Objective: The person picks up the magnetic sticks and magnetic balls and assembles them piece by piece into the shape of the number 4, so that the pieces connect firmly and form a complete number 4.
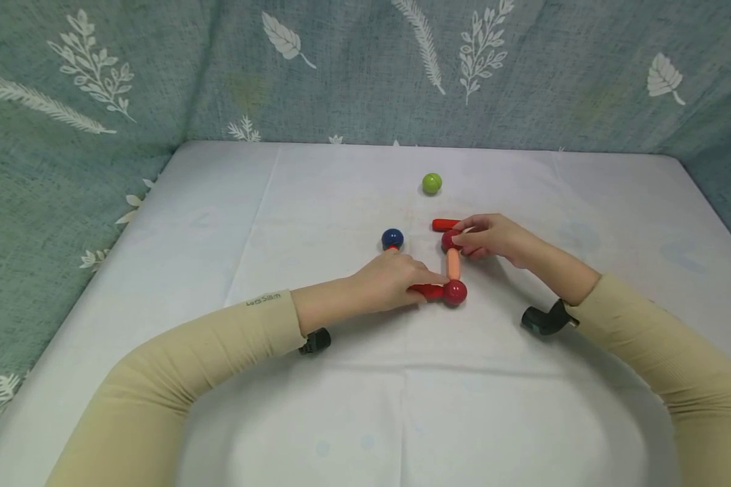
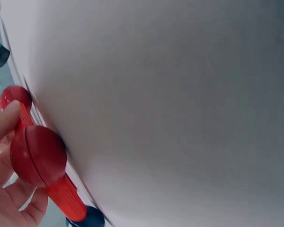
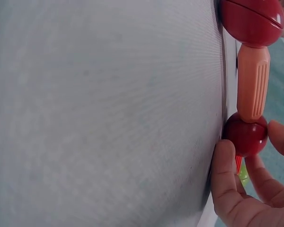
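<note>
Red, orange and blue balls and sticks are joined in a frame lying on the white cloth. My left hand point(image 1: 392, 281) grips a red stick point(image 1: 426, 291) beside the front red ball point(image 1: 455, 293). In the left wrist view another red ball point(image 2: 38, 156) lies by its fingers, hidden from the head view, and a second red stick point(image 2: 67, 197) runs from it to the blue ball point(image 2: 87, 217). My right hand point(image 1: 493, 237) pinches the far red ball point(image 3: 247, 135). Between the two right-side red balls lies a light orange stick point(image 3: 253, 82).
A green ball point(image 1: 432, 183) sits farther back on the white tablecloth point(image 1: 317, 419). Just beyond the right fingertips a red stick point(image 1: 445, 224) points left. Patterned green-blue fabric point(image 1: 353, 74) stands behind the table's back edge. Dark wrist cameras hang below both sleeves.
</note>
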A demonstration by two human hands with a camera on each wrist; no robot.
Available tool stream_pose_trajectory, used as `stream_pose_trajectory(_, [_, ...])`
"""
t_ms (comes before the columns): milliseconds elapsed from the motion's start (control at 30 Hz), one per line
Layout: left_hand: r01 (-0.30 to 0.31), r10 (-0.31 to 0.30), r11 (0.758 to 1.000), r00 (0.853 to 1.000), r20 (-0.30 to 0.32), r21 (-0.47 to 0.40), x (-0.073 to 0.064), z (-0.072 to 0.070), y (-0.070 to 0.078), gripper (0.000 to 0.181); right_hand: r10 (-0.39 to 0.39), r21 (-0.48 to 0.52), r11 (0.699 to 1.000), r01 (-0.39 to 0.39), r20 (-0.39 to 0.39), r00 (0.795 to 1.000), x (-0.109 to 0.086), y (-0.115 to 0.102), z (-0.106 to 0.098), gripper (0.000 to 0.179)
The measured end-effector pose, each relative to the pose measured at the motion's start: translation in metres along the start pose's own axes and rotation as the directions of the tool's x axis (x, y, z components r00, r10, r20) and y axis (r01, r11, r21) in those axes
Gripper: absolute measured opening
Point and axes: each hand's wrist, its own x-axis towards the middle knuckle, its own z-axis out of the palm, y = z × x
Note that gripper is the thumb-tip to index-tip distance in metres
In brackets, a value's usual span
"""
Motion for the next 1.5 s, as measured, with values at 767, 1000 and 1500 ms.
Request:
stream_pose_trajectory(767, [0.071,-0.033,0.962,0.989,0.146,-0.265,0.011,-0.002,-0.016,0.051,-0.008,-0.025,1.000,0.007,-0.015,1.000,0.001,0.003,0.001,0.045])
stream_pose_trajectory(1000, [0.053,-0.005,0.962,0.984,0.176,-0.269,0.012,-0.002,-0.018,0.057,0.003,-0.042,0.999,-0.004,-0.030,1.000,0.002,0.001,0.001,0.045])
stream_pose_trajectory(1500, [0.063,-0.003,0.957,0.979,0.204,-0.284,0.012,-0.002,-0.022,0.057,0.002,-0.032,0.999,-0.003,-0.029,1.000,0.003,-0.001,0.003,0.042])
